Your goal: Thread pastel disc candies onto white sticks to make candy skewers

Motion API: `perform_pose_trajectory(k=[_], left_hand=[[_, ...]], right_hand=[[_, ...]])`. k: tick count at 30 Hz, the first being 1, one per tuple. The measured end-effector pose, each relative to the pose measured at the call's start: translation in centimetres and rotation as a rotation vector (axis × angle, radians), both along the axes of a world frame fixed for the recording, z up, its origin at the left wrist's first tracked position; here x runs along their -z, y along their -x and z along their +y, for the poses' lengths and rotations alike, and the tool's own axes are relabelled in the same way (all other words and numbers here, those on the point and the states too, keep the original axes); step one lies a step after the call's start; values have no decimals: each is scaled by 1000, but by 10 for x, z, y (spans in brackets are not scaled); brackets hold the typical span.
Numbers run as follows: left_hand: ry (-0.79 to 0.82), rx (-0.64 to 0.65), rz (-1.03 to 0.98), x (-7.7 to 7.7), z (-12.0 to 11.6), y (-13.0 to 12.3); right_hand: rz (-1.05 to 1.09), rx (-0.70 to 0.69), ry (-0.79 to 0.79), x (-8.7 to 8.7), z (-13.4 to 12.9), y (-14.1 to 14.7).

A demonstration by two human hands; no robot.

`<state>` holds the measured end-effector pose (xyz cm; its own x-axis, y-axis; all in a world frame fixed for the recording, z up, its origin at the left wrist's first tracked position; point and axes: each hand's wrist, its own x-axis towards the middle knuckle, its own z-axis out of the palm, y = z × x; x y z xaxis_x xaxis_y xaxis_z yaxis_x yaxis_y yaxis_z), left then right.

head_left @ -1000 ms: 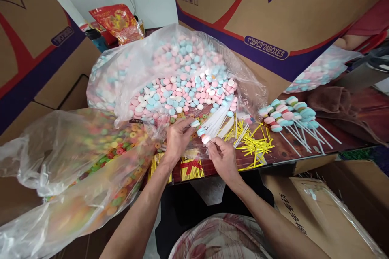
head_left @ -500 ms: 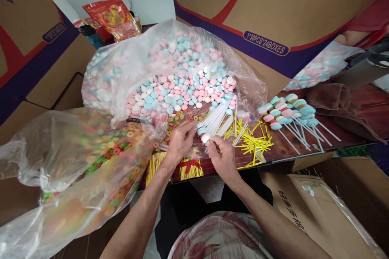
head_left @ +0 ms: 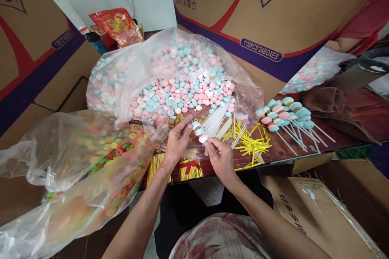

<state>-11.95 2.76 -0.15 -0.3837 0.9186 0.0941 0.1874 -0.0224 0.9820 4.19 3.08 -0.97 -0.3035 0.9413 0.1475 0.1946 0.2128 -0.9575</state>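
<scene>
My right hand [head_left: 221, 157] pinches the lower end of a marshmallow skewer [head_left: 199, 132], a short tilted stack of blue, white and pinkish pieces. At the upper end of that stack, my left hand [head_left: 178, 141] has its thumb and fingers closed at the top piece; the fingertips partly hide the contact. Just behind the hands lies a fan of white sticks [head_left: 216, 120]. Pink, blue and white marshmallows [head_left: 182, 93] spill out of a clear plastic bag [head_left: 121, 77]. Small coloured gummy rings [head_left: 179, 120] lie between the bag and my hands.
Finished-looking marshmallow skewers [head_left: 285, 114] are piled at right, beside yellow twist ties [head_left: 252, 143]. Bundled gold ties [head_left: 190, 166] lie at the table's front edge. A bag of gummy rings [head_left: 115, 158] fills the left. Large cartons [head_left: 225, 20] stand behind; another person's arm [head_left: 343, 44] shows at right.
The left fingers have shifted slightly up and left toward the skewer's top, where more of the stack now shows. The right hand keeps its pinch. The view has tilted slightly upward.
</scene>
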Motion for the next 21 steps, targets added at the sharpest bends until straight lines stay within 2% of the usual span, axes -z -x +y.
perform_pose_trajectory(k=[5, 8, 12, 15, 19, 21], left_hand=[[-21, -63, 16, -5, -3, 13], [24, -73, 32, -9, -4, 14], [14, -37, 40, -15, 2, 14], [10, -43, 49, -14, 13, 20], [101, -55, 78, -3, 27, 33], [130, -61, 93, 2, 30, 36]], right_hand=[[-46, -50, -28, -5, -5, -2], [-108, -97, -94, -12, -6, -9], [-138, -34, -231, -24, 2, -36], [-145, 160, -323, -34, 18, -75], [-225, 610, -358, -40, 55, -134], [-357, 731, -375, -39, 78, -158]])
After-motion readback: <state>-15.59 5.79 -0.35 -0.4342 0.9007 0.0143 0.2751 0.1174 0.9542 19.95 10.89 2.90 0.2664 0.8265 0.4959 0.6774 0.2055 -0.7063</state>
